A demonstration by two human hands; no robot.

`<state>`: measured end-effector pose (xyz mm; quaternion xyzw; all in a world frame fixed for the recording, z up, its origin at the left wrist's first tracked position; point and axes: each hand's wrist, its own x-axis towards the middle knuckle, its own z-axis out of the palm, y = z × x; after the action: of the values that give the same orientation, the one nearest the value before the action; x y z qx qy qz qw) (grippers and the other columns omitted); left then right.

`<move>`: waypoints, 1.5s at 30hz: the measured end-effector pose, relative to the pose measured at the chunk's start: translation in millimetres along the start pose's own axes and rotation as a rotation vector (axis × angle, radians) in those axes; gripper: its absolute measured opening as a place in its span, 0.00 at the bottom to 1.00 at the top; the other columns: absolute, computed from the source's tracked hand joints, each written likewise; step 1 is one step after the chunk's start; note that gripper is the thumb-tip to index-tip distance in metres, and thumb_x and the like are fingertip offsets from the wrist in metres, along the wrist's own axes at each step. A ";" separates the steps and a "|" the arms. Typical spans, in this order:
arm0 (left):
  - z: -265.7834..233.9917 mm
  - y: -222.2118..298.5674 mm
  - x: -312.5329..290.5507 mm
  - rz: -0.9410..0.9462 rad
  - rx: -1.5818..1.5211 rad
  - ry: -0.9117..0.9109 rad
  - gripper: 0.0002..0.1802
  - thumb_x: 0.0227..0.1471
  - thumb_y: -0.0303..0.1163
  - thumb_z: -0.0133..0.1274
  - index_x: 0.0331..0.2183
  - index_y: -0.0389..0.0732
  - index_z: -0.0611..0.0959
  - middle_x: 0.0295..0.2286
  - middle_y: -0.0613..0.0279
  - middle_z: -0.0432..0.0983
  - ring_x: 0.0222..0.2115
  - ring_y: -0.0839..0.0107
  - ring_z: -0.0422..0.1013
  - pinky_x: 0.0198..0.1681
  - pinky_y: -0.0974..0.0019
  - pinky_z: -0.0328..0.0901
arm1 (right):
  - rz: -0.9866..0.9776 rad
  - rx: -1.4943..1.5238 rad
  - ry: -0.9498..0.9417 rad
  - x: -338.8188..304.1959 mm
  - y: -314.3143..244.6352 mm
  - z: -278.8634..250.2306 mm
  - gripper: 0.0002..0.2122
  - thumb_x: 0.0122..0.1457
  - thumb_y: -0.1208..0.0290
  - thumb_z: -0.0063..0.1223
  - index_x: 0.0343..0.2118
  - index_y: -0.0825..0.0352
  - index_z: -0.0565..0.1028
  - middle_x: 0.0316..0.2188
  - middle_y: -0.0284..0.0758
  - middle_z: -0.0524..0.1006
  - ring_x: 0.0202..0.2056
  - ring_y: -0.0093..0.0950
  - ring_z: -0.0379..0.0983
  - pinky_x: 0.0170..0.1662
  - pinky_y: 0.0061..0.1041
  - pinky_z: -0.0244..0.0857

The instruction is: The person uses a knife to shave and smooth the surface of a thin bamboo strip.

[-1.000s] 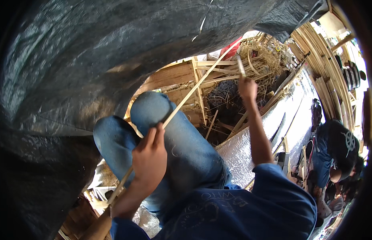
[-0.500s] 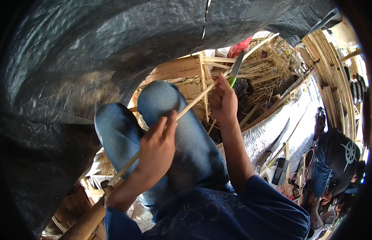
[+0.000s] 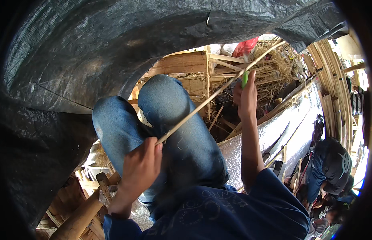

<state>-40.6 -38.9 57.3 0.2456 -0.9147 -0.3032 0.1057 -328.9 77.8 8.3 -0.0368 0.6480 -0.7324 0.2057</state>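
Note:
A long, pale bamboo strip (image 3: 210,97) runs slantwise over my jeans-covered knees, its far end up at the right. My left hand (image 3: 141,166) grips it near its lower end, fingers closed around it. Farther out, my right hand (image 3: 247,96) is closed on a knife; the green handle (image 3: 245,79) shows above the fist. The knife's blade is blurred and partly hidden at the strip, so I cannot tell whether it touches.
Dark plastic sheeting (image 3: 114,52) hangs across the front and left. Beyond my knees lie straw-like shavings (image 3: 274,72) and a red bag (image 3: 245,47). Silvery sheeting (image 3: 270,128) covers ground at the right; another person (image 3: 330,168) sits there. Long slats (image 3: 334,92) stand at far right.
My right hand and the knife have moved right, clear of the strip's near side. My left hand has shifted down and back toward me, and the strip no longer shows past it.

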 end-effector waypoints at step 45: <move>37.6 29.9 29.5 0.028 0.223 -0.026 0.14 0.56 0.35 0.48 0.21 0.42 0.68 0.12 0.61 0.69 0.12 0.61 0.69 0.14 0.64 0.62 | -0.285 -0.829 -0.393 -133.8 -10.1 -14.1 0.16 0.60 0.62 0.48 0.22 0.68 0.72 0.09 0.40 0.67 0.12 0.34 0.69 0.17 0.32 0.60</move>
<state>-90.2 -14.4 46.9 0.2391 -0.9474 -0.2009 0.0700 -213.9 138.4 44.3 -0.3420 0.8228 -0.4123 0.1901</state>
